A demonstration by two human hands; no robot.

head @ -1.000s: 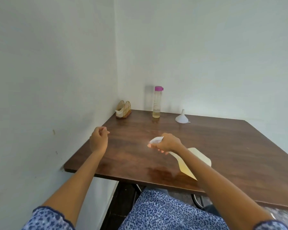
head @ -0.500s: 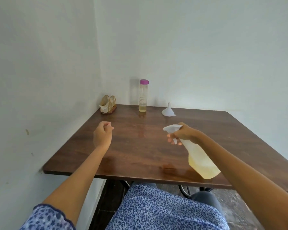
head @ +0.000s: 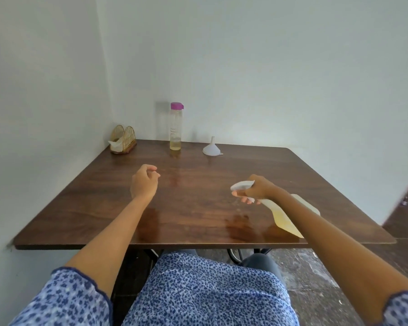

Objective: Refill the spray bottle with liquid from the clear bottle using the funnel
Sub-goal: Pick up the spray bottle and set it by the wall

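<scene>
My right hand (head: 257,189) grips the neck of a white spray bottle (head: 284,218) and holds it tilted above the right front of the table, nozzle pointing left; a little yellowish liquid lies in its base, partly hidden by my forearm. My left hand (head: 144,183) hovers over the table's left middle with fingers loosely curled, holding nothing. The clear bottle (head: 176,127) with a purple cap stands upright at the back, a shallow layer of yellow liquid in it. A white funnel (head: 212,148) sits upside down to its right.
A brown wooden table (head: 198,201) fills a corner between two white walls. A gold wire napkin holder (head: 123,140) with a white napkin stands at the back left. My lap in blue flowered cloth is below the front edge.
The view has swung left and drawn back. My right hand with the spray bottle has stayed over the table's right side, the bottle's base now lower; my left hand has barely moved.
</scene>
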